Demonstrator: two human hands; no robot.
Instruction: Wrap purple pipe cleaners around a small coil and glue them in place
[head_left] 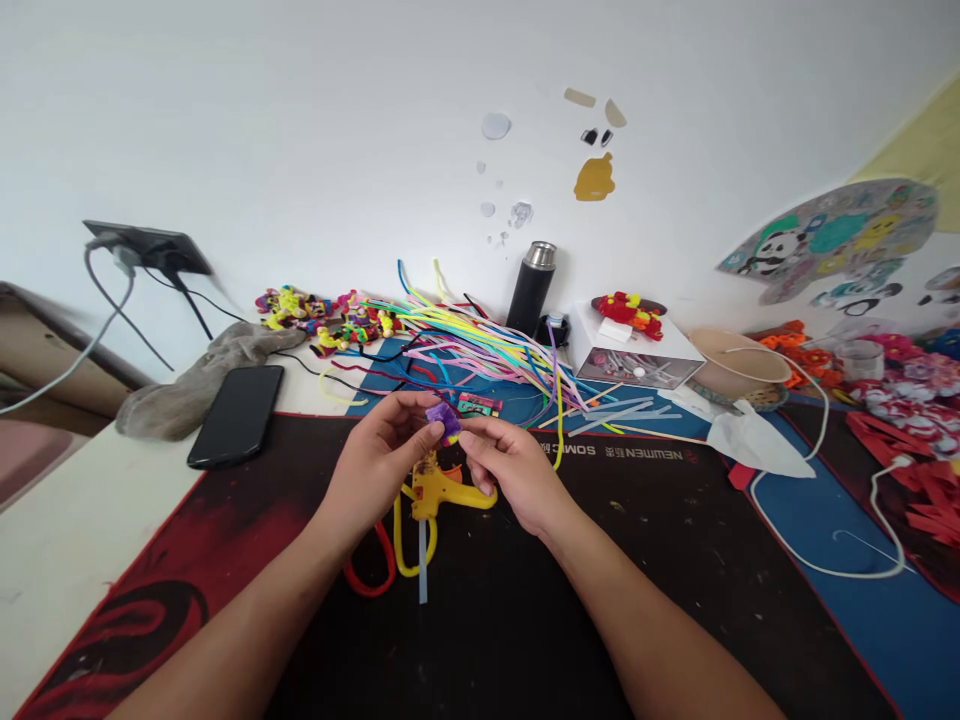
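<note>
Far left: cables (pixel 129 262) are hanging from a dark socket panel (pixel 196 255) on the wall. Grey crumpled bundle (pixel 176 390) is sitting on the white desk (pixel 67 590), black phone (pixel 237 415) lying just beside it, partly over the dark mat (pixel 142 620). Small multicoloured figures (pixel 289 308) are crowding the back, near the wall.

Red loop (pixel 369 592) is lying beside the left forearm. Left hand (pixel 386 450) is pinching the left side of a small purple fuzzy piece (pixel 442 424), thumb on its near face. So the piece is sitting between both hands, above the mat. Yellow glue gun (pixel 450 490) is lying just below it, a translucent stick (pixel 422 575) poking out toward the wearer. Right hand (pixel 514 465) is clamping the piece's lower right edge in its fingertips; both hands are close together.

Behind: long coloured pipe cleaners (pixel 480 335) are lying in a loose pile. Black flask (pixel 532 285) is standing upright by the wall. Right of it, white box (pixel 667 350) is carrying a red-and-yellow item (pixel 626 312); more translucent strips (pixel 637 408) are lying in front.

Far right: white tissue (pixel 761 440) is lying near a beige bowl (pixel 739 365), red strips (pixel 900 460) piling up by the edge.
</note>
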